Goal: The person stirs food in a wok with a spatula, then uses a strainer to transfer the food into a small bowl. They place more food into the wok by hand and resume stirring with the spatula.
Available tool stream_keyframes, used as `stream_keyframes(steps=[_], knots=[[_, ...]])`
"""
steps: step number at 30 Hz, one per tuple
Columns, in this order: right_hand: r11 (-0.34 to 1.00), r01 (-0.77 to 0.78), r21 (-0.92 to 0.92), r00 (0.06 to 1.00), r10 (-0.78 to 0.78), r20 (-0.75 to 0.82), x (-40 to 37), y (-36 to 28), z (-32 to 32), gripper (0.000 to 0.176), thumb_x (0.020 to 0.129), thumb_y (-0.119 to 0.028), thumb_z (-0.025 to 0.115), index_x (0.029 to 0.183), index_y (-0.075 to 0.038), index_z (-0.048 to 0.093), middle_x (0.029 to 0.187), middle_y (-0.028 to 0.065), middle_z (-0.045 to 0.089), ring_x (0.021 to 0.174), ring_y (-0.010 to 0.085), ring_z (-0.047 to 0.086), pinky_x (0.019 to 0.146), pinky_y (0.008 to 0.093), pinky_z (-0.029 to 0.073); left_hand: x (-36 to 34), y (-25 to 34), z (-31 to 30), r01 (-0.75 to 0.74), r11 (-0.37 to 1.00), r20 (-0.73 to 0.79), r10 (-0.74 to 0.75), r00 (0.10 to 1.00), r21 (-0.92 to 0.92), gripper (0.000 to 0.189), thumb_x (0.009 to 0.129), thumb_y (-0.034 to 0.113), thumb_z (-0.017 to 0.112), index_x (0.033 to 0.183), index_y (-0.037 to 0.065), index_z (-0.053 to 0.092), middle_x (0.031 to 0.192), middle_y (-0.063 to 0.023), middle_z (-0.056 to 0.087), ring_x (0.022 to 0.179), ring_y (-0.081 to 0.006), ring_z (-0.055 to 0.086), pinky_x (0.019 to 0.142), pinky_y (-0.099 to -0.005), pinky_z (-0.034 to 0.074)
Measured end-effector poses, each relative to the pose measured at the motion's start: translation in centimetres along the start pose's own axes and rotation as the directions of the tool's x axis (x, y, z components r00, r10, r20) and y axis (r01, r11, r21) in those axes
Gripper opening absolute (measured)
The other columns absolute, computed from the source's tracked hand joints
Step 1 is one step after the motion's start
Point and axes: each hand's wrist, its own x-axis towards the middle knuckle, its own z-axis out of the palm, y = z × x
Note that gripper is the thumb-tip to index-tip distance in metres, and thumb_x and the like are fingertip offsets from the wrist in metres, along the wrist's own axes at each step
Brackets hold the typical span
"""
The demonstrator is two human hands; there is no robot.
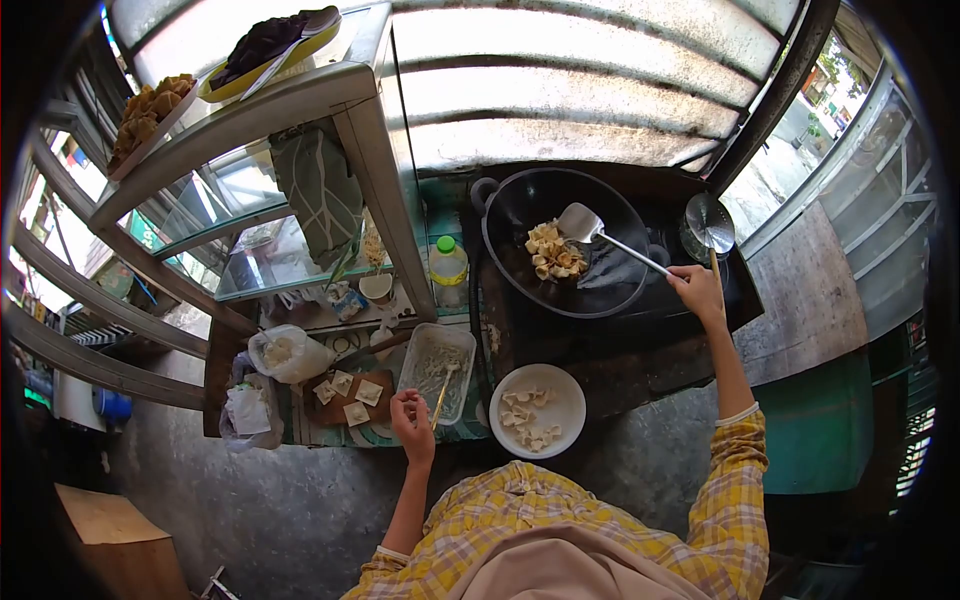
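My right hand (697, 293) is closed round the handle end of a metal spatula (580, 223). The spatula's blade rests against golden fried dumplings (553, 252) in a large black wok (620, 285). Beside a clear plastic tub (467, 345) of pale filling, my left hand (411, 425) hovers with its fingers curled in, and I see nothing in it. A golden spoon (441, 395) leans in that tub, its handle close to the left hand. Left of it, several filled square wrappers (368, 391) lie on a wooden board (328, 412). A white bowl (573, 385) contains pale uncooked dumplings (530, 415).
A perforated skimmer (709, 222) sits on a pot right of the wok. A green-capped bottle (449, 270) stands between wok and glass display case (360, 150). Fried snacks (150, 115) and a yellow tray (300, 55) rest on the case. A plastic tub in a bag (290, 353) stands left.
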Motion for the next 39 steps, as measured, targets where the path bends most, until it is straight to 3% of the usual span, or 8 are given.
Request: stream_keyframes(steps=[2, 5, 11, 14, 18, 22, 28, 39], knots=[[0.991, -0.001, -0.131, 0.995, -0.011, -0.096, -0.8, -1.5, -1.5, 0.024, 0.076, -0.031, 0.065, 0.095, -0.018, 0.070, 0.088, 0.0101, 0.067, 0.081, 0.0279, 0.064, 0.074, 0.0374, 0.050, 0.0, 0.3, 0.1, 0.009, 1.000, 0.006, -0.009, 1.000, 0.017, 0.012, 0.089, 0.003, 0.048, 0.101, 0.001, 0.047, 0.090, -0.0031, 0.047, 0.069, -0.0071, 0.048, 0.064, -0.0227, 0.045], [0.961, -0.009, -0.276, 0.998, -0.006, -0.055, -0.5, -0.7, -1.7, 0.024, 0.076, -0.031, 0.065, 0.095, -0.018, 0.070, 0.089, 0.0097, 0.067, 0.083, 0.0282, 0.064, 0.075, 0.0378, 0.050, 0.0, 0.3, 0.2, 0.003, 1.000, 0.009, -0.004, 1.000, 0.018, 0.012, 0.089, 0.003, 0.048, 0.101, 0.001, 0.047, 0.090, -0.0032, 0.047, 0.070, -0.0069, 0.048, 0.064, -0.0228, 0.045], [0.999, -0.001, 0.035, 0.983, -0.005, 0.183, -0.4, -0.3, 4.4, 0.024, 0.076, -0.031, 0.065, 0.096, -0.019, 0.070, 0.087, 0.0117, 0.067, 0.085, 0.0284, 0.064, 0.076, 0.0372, 0.050, 0.0, 0.1, 0.1, 0.014, 1.000, 0.027, -0.015, 1.000, 0.006, 0.013, 0.089, 0.004, 0.048, 0.102, 0.002, 0.047, 0.091, -0.0034, 0.047, 0.071, -0.0072, 0.048, 0.064, -0.0229, 0.045], [0.996, 0.038, 0.085, 0.990, -0.050, 0.135, -1.7, -3.8, 3.6, 0.024, 0.076, -0.032, 0.065, 0.096, -0.020, 0.070, 0.084, 0.0121, 0.067, 0.081, 0.0286, 0.065, 0.072, 0.0370, 0.051, 0.1, 0.5, 0.0, 0.012, 1.000, 0.025, -0.013, 1.000, 0.013, 0.013, 0.090, 0.004, 0.048, 0.102, 0.002, 0.047, 0.091, -0.0033, 0.047, 0.071, -0.0076, 0.048, 0.064, -0.0232, 0.046], [0.976, 0.200, -0.091, 0.976, -0.206, -0.070, -3.4, -6.8, -0.3, 0.022, 0.077, -0.029, 0.064, 0.096, -0.019, 0.070, 0.075, 0.0110, 0.066, 0.072, 0.0295, 0.064, 0.065, 0.0382, 0.051, 0.2, 0.3, 0.1, 0.022, 1.000, 0.019, -0.022, 1.000, 0.000, 0.013, 0.090, 0.005, 0.047, 0.103, 0.002, 0.047, 0.090, -0.0031, 0.047, 0.071, -0.0079, 0.048, 0.065, -0.0237, 0.046], [0.957, 0.267, -0.115, 0.951, -0.281, -0.129, -4.2, -6.6, -3.3, 0.021, 0.076, -0.028, 0.065, 0.094, -0.017, 0.070, 0.074, 0.0107, 0.066, 0.070, 0.0286, 0.064, 0.063, 0.0377, 0.051, 0.2, 0.4, 0.1, 0.013, 1.000, 0.026, -0.013, 1.000, 0.012, 0.014, 0.089, 0.004, 0.047, 0.103, 0.001, 0.047, 0.090, -0.0032, 0.047, 0.071, -0.0077, 0.048, 0.065, -0.0235, 0.046], [0.943, 0.256, -0.211, 0.965, -0.263, -0.006, -5.5, -6.6, -2.4, 0.020, 0.076, -0.027, 0.065, 0.093, -0.018, 0.070, 0.075, 0.0099, 0.066, 0.071, 0.0283, 0.065, 0.064, 0.0372, 0.051, 0.1, 0.1, 0.2, 0.008, 1.000, 0.022, -0.008, 1.000, 0.007, 0.014, 0.089, 0.003, 0.047, 0.103, 0.001, 0.047, 0.091, -0.0035, 0.047, 0.071, -0.0075, 0.048, 0.065, -0.0230, 0.046], [0.914, 0.018, -0.406, 0.973, -0.109, -0.201, -1.3, -2.4, -3.3, 0.019, 0.076, -0.026, 0.063, 0.092, -0.019, 0.070, 0.078, 0.0078, 0.067, 0.074, 0.0290, 0.065, 0.068, 0.0382, 0.052, 0.2, -0.1, -0.3, 0.001, 1.000, -0.002, -0.001, 1.000, -0.003, 0.014, 0.089, 0.003, 0.047, 0.103, 0.001, 0.047, 0.090, -0.0031, 0.048, 0.071, -0.0074, 0.048, 0.064, -0.0229, 0.045]])
